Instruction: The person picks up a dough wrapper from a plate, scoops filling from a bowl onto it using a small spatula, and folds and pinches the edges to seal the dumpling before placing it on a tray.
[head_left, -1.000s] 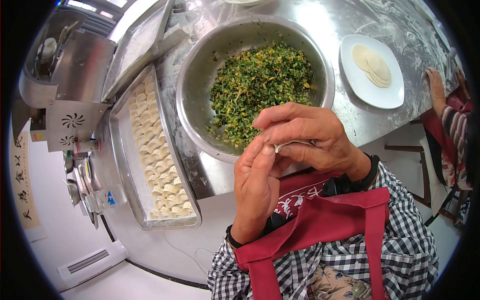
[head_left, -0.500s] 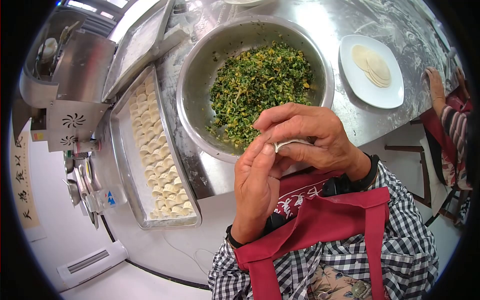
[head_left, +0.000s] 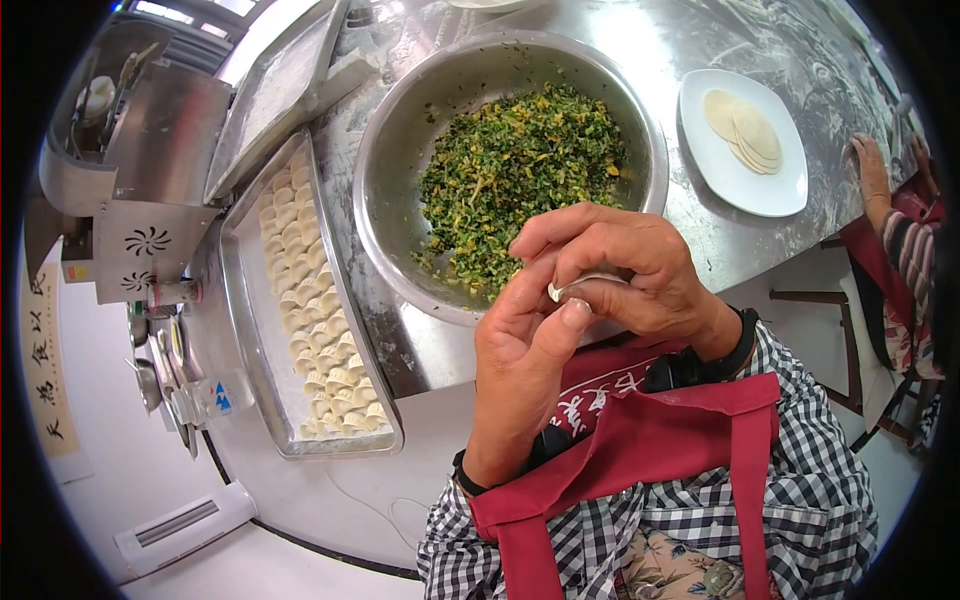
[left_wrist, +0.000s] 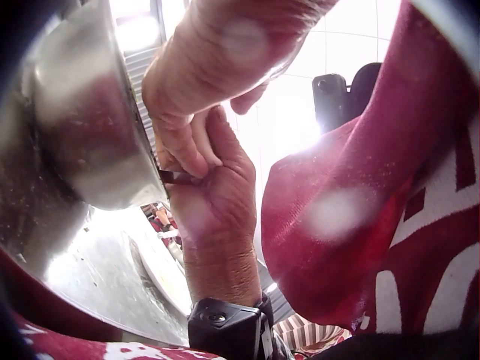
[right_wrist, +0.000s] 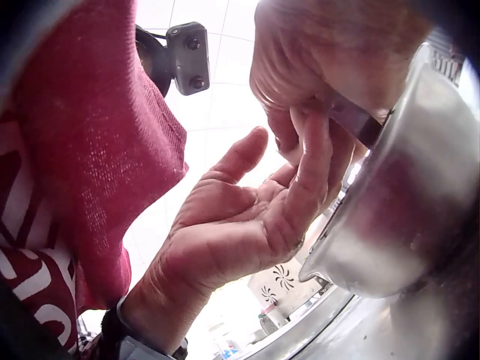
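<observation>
In the head view, the right hand (head_left: 635, 270) holds a folded dumpling (head_left: 556, 292) between its curled fingers and thumb; only a pale edge of dough shows. The left hand (head_left: 515, 365) is right beside it, index finger up against the dumpling's end and thumb lifted away from that finger. From the right wrist view, the left hand (right_wrist: 240, 225) has its thumb apart and its fingers reaching up to the right hand (right_wrist: 330, 60). A dark flat stick (right_wrist: 356, 121) juts from the right hand toward the bowl. Most of the dumpling is hidden by fingers.
A large steel bowl (head_left: 385, 215) of chopped green and yellow filling (head_left: 520, 170) stands just beyond the hands. Left is a tray (head_left: 270, 400) with rows of dumplings (head_left: 310, 290). A white plate (head_left: 710, 165) bears round wrappers (head_left: 750, 135). Another person's hand (head_left: 870, 165) rests at the far right.
The left thumb has come off the dumpling's edge and moved slightly right and down. The left fingers have shifted a little; the right hand stays nearly in place with the dumpling.
</observation>
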